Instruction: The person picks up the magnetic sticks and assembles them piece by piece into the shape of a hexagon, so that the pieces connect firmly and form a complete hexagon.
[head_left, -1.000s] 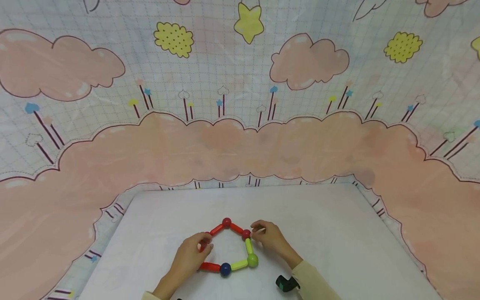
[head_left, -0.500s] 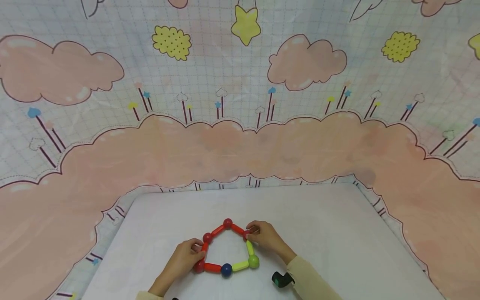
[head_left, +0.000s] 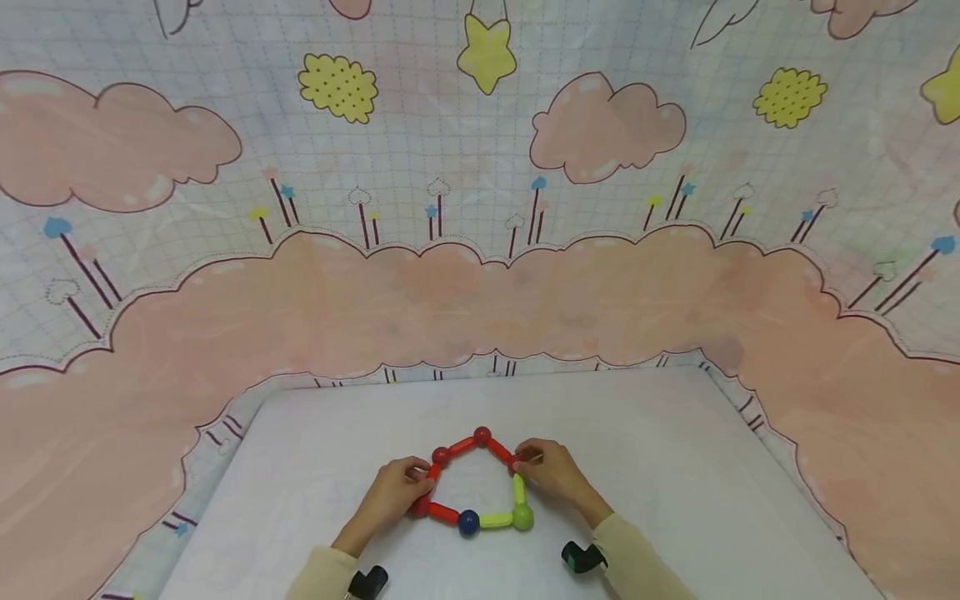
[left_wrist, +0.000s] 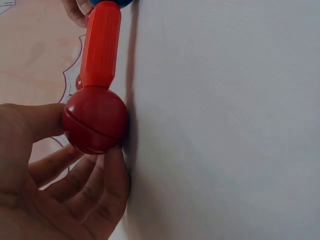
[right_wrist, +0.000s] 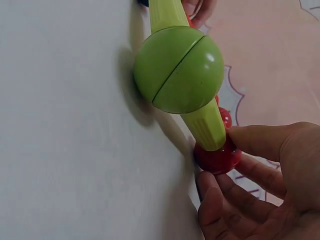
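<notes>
A six-sided ring of balls and rods, like a magnetic building set, lies on the white tabletop in the head view. Its blue ball (head_left: pixel 468 522) and green ball (head_left: pixel 522 517) face the near side, joined by a yellow-green rod (head_left: pixel 495 521); a red ball (head_left: pixel 482 436) forms the far corner. At the ring's left, my left hand (head_left: pixel 396 492) pinches the lower-left red ball (left_wrist: pixel 95 120), thumb against one side and fingertips beneath. On the opposite side my right hand (head_left: pixel 555 472) holds the right-hand red ball (right_wrist: pixel 218 156) between thumb and fingers, partly covering it.
White tabletop (head_left: pixel 637 433) extends around the ring, with a patterned cloth (head_left: pixel 480 300) of clouds and stars behind and at both sides. Black wrist devices (head_left: pixel 582 557) sit at both sleeves.
The left hand has slid from the upper-left ball down to the lower-left one. The right fingers have closed on the right red ball. The ring has shifted right and slightly away.
</notes>
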